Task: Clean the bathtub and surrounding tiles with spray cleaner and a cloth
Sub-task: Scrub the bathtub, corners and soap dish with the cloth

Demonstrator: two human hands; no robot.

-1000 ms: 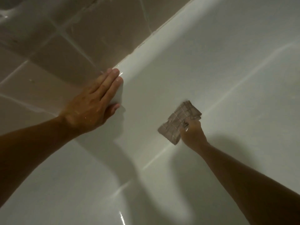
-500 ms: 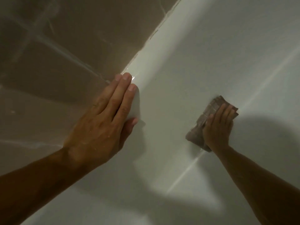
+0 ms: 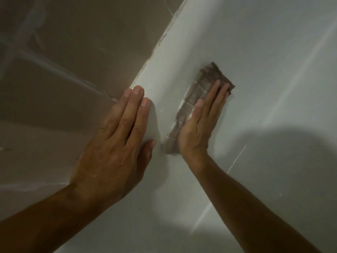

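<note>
The work looked to be in its middle stretch, judging from the wet sheen and scattered droplets on the white bathtub (image 3: pixel 264 70): the wiping of the tub's inner wall was under way, while the spray cleaner was nowhere in view and how much of the tub or of the tiles (image 3: pixel 76 52) had been wiped could not be told from this one close view. The right hand (image 3: pixel 202 121) lay flat, fingers straight and together, its grip open and pressing the cloth (image 3: pixel 198 88) against the sloping tub wall just below the rim. The left hand (image 3: pixel 116 143) was likewise open and held nothing, spread flat across the rim where tub met wall, apparently as a brace; beads of water stood on its back. The two hands were near each other but apart, with a bare strip of tub between them. The cloth was a folded rectangular pad, brownish-grey with a pale grid pattern, and looked thin, soft and damp, lying close to the surface; a little white residue or foam showed along its left edge beside the thumb. The tub was smooth, glossy and hard, gently curved, and caught long streaks of reflected light. The tiles were large, brownish, also glossy, with pale grout lines, and the sealant seam (image 3: pixel 164 37) between tile and tub rim appeared rough and flaking in places. That seam and the tiles seemed likely to need attention yet.
</note>
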